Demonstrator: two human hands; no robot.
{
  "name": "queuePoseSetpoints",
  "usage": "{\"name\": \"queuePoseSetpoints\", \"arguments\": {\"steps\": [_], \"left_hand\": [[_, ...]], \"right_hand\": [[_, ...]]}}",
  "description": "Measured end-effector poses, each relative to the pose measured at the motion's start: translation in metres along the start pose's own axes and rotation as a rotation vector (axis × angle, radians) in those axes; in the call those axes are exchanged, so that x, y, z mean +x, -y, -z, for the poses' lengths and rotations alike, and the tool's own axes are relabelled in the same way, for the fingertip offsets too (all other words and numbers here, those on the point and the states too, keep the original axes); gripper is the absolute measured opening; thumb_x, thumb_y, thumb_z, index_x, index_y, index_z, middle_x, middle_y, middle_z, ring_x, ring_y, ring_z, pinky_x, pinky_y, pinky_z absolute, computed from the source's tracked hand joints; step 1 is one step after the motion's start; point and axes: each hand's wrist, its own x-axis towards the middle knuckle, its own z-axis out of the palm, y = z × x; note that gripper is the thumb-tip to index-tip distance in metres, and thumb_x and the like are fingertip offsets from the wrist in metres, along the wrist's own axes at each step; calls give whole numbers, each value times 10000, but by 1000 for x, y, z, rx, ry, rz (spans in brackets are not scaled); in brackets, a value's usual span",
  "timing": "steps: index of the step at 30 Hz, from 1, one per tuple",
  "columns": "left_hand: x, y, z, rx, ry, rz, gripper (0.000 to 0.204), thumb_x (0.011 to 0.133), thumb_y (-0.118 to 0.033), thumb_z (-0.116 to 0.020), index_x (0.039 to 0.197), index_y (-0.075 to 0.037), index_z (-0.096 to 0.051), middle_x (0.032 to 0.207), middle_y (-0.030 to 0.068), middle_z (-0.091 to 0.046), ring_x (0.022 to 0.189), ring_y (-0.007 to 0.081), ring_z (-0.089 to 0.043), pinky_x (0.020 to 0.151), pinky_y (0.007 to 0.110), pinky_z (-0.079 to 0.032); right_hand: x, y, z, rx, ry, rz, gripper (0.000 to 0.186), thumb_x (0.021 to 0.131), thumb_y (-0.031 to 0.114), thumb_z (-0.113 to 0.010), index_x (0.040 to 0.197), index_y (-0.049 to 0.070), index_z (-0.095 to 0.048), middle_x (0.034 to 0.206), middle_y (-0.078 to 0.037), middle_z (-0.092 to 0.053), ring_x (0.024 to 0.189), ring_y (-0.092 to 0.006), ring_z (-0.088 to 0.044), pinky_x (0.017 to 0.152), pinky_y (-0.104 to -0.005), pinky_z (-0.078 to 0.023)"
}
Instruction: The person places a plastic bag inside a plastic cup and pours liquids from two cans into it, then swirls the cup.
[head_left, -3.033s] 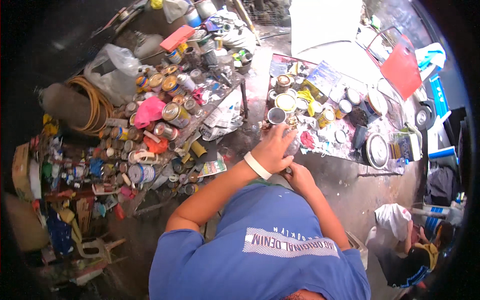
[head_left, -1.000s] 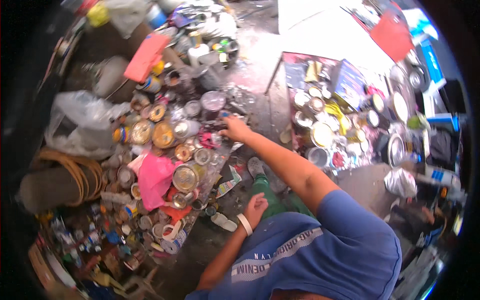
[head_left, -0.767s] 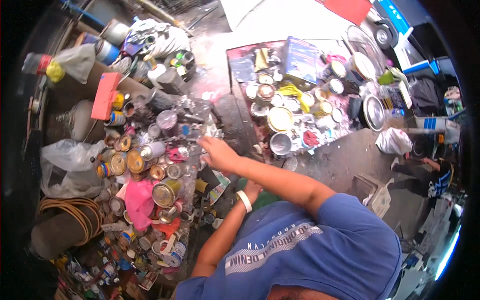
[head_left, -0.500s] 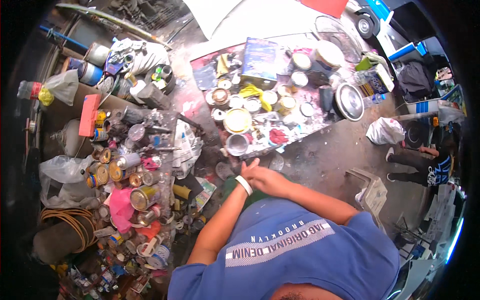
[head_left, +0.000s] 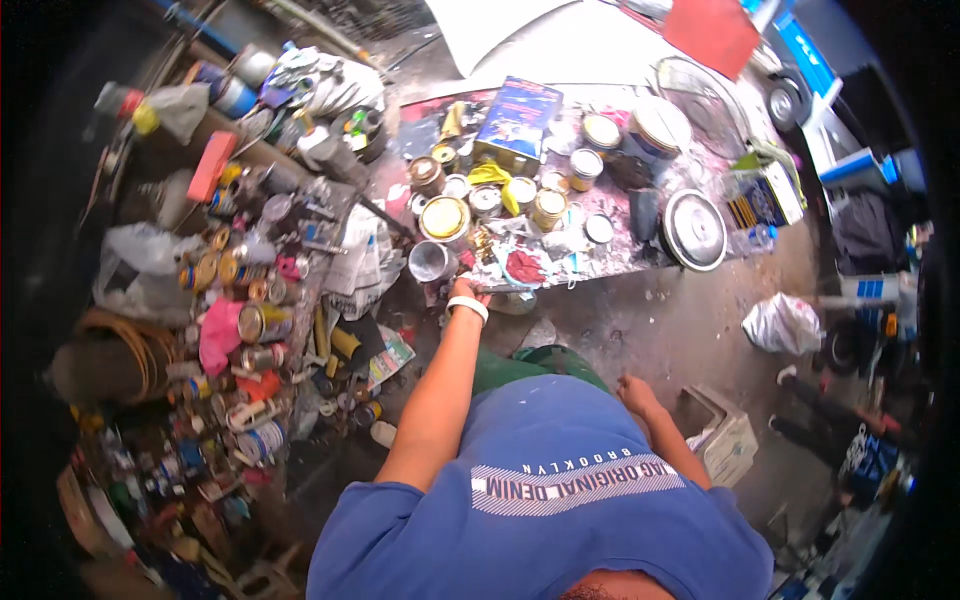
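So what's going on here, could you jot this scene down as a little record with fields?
setting: cluttered paint workshop seen from above
left hand: at the near edge of the low table, beside an open metal can; grip hidden
right hand: empty, hanging over the concrete floor
on the table: yellow-lidded tin, blue box, round metal lid
left of the person: shelves crowded with paint tins

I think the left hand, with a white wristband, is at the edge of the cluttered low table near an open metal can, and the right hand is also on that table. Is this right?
Not entirely. In the head view, the left hand with the white wristband is at the table edge beside the open metal can. But the right hand is not on the table; it hangs low beside the person's body, above the floor.
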Motion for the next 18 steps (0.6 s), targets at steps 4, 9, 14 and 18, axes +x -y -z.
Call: {"name": "queuePoseSetpoints", "arguments": {"steps": [4, 9, 14, 18], "left_hand": [[-34, -10, 41, 252, 64, -106, 244, 914, -270, -577, 1121, -143, -591, 905, 2, -638, 946, 203, -662, 1018, 556, -456], [-58, -33, 98, 478, 26, -262, 126, 866, -260, -614, 953, -173, -586, 845, -7, -608, 799, 146, -652, 703, 443, -452], [-64, -42, 155, 482, 86, -510, 660, 810, -70, -620, 1435, -3, -418, 796, 85, -578, 708, 220, -606, 652, 356, -550], [-29, -28, 196, 1033, 242, -684, 736, 924, -175, -597, 1583, -22, -307, 1369, 300, -489, 977, 307, -649, 863, 424, -532]], "right_hand": [[7, -11, -6, -11, -35, 90, 362, 922, 230, -673, 1188, -15, -700, 1164, -271, -710, 1125, -414, -678, 967, -452, -536], [27, 17, 19, 66, -124, 187, 382, 939, 245, -680, 1224, -8, -681, 1174, -254, -715, 1127, -391, -689, 968, -441, -534], [13, 75, 61, 79, -108, 128, 398, 925, 188, -686, 1272, -5, -662, 1236, -239, -697, 1153, -396, -671, 989, -444, -527], [23, 77, 51, 103, -89, 196, 383, 936, 217, -697, 1254, 4, -670, 1232, -233, -700, 1166, -390, -669, 988, -443, -527]]}}
